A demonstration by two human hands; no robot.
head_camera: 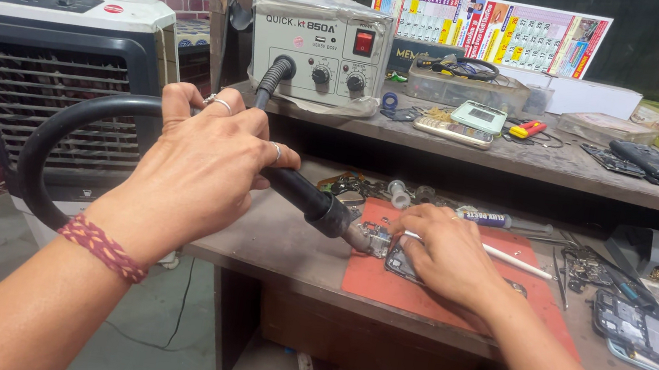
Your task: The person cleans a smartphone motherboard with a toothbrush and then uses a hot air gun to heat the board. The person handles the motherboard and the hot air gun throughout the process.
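Head cam, only view I've got. My left hand (205,162) is wrapped tight round the black handle of the hot-air wand (307,197), fingers closed all the way, nozzle angled down and to the right. Its thick hose (65,129) loops out to the left and back up to the grey rework station (318,46) on the upper shelf, red switch on its front.

My right hand (447,256) lies flat-ish on the red work mat (425,295), fingers pinched narrow on a thin white tool (516,261), looks like tweezers, shaft sticking out to the right. The fingers also press on the dark phone board (397,262), which sits on the mat partly under that hand. Nozzle tip is just beside a small metal part (374,238) at the board's upper left edge; can't tell if touching.

Progress, my guess: heating stage, mid-job. Board is bare and on the mat, so opening up looks done. Can't see any part lifted free yet, so the pull-off and anything after it seem left.

Round about: screwdriver (484,218) behind the mat, opened phone bodies (653,334) on the right, small meter (478,116) and dark phone (653,162) on the shelf, air cooler (53,64) at left.
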